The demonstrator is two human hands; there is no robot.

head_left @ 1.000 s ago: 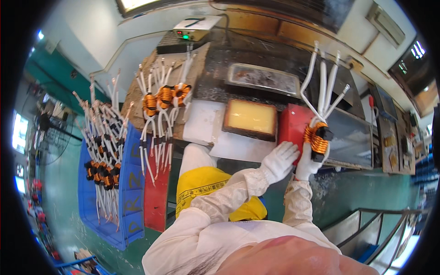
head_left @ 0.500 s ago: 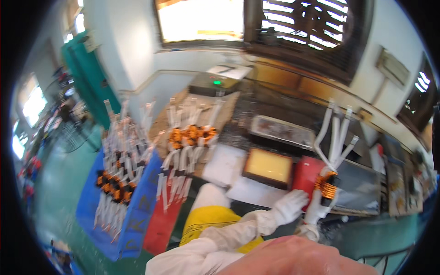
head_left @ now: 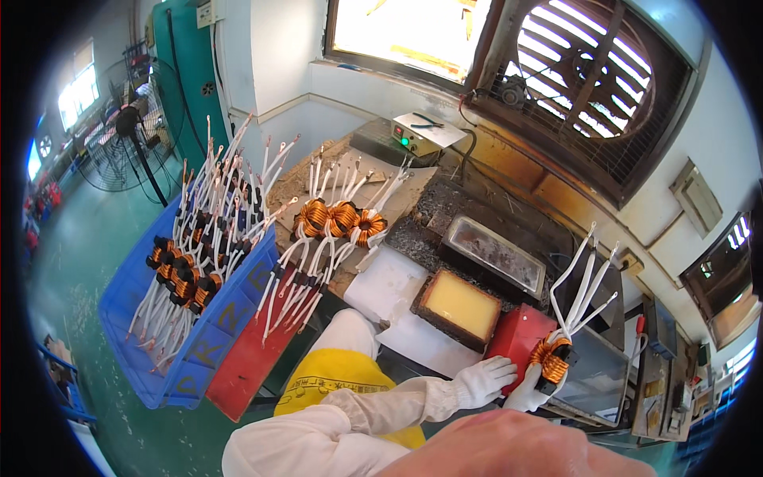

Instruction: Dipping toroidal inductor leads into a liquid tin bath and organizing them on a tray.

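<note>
My right hand (head_left: 526, 389), in a white glove, is closed around the lower side of a copper-wound toroidal coil (head_left: 551, 358). Several white sleeved leads stick up from the coil, and more leads hang below, partly hidden by the hand. My left hand (head_left: 485, 380), also gloved in white, lies with fingers stretched out against the side of a red box (head_left: 520, 330), just left of the coil. Left of that box, a dark-rimmed rectangular pot (head_left: 451, 331) contains something pale yellow. Behind it stands a long metal-topped tank (head_left: 485, 278) with a dull grey surface.
At the left, a blue crate (head_left: 230, 338) holds many similar coils with white leads. Three coils (head_left: 342, 217) lie on a board beside it. A control box (head_left: 425, 133) with a green light sits at the back. White sheets (head_left: 388, 284) lie near the pot.
The view has turned, so the scene sits tilted and is sharper now. My right hand still holds the coil beside the red box; my left hand stays against the box.
</note>
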